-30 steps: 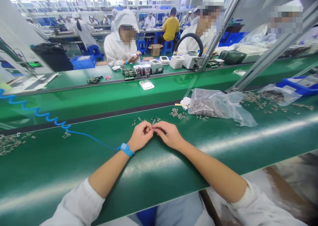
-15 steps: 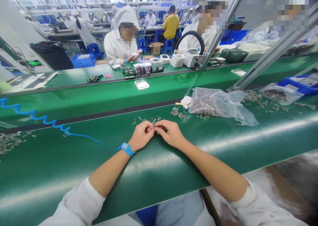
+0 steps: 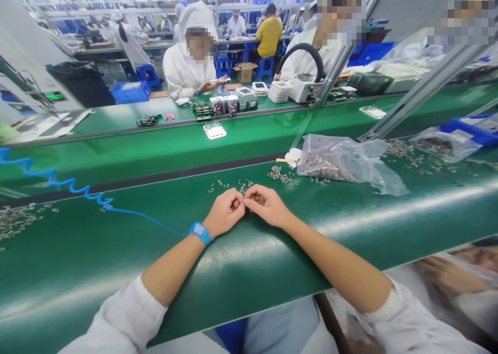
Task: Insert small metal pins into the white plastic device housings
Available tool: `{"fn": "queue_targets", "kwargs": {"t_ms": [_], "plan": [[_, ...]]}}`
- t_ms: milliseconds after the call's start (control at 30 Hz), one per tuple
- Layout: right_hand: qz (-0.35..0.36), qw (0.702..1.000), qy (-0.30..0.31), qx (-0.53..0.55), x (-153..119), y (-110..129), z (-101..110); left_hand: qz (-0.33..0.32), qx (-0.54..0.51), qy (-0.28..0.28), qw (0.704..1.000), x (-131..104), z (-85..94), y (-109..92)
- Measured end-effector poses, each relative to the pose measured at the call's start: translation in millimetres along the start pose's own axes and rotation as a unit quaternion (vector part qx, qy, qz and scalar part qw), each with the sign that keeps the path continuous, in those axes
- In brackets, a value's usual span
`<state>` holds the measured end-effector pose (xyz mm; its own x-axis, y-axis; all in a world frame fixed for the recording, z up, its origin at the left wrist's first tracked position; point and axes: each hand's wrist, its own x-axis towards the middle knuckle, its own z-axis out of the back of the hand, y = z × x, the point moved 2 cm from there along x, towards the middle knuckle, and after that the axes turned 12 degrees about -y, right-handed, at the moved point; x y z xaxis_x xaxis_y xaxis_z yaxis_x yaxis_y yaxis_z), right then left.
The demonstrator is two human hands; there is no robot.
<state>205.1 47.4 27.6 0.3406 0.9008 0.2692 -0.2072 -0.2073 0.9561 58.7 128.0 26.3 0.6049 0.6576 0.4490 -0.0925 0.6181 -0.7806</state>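
head | left hand [image 3: 225, 209] and right hand [image 3: 268, 206]: fingers curled, tips meeting; cannot tell whether anything is pinched | small metal parts [image 3: 245, 186]: just beyond both hands | risk: a forward nudge could scatter them

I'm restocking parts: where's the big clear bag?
The bag lies right of centre in the head view, on the bench beyond the right hand, beside loose parts.

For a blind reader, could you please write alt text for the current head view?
A person's left hand and right hand meet at the fingertips over a green bench; anything between them is too small to tell. Small grey parts lie beyond, with a clear bag of parts to the right, and a blue strap circles the left wrist.
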Motion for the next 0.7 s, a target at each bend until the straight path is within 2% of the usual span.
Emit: {"fn": "queue_targets", "kwargs": {"t_ms": [100,267,333,567,700], "plan": [[-0.007,1.0,0.003,0.011,-0.3,-0.7,0.1,0.007,0.004,0.001,1.0,0.1,0.0,0.5],[0.079,0.995,-0.021,-0.055,-1.2,4.0,2.7,0.005,-0.012,-0.002,1.0,-0.1,1.1,-1.0],[0.09,0.994,-0.021,-0.066,-1.4,5.9,2.7,0.007,-0.016,0.001,1.0,-0.4,1.1,-0.1],[0.062,0.996,-0.011,-0.064,-1.5,3.2,1.4,0.009,-0.003,0.002,1.0,0.0,0.6,2.5],[0.038,0.999,0.001,-0.02,-0.8,0.3,2.3,0.015,-0.017,0.012,1.0,0.8,1.1,-1.1]]}}
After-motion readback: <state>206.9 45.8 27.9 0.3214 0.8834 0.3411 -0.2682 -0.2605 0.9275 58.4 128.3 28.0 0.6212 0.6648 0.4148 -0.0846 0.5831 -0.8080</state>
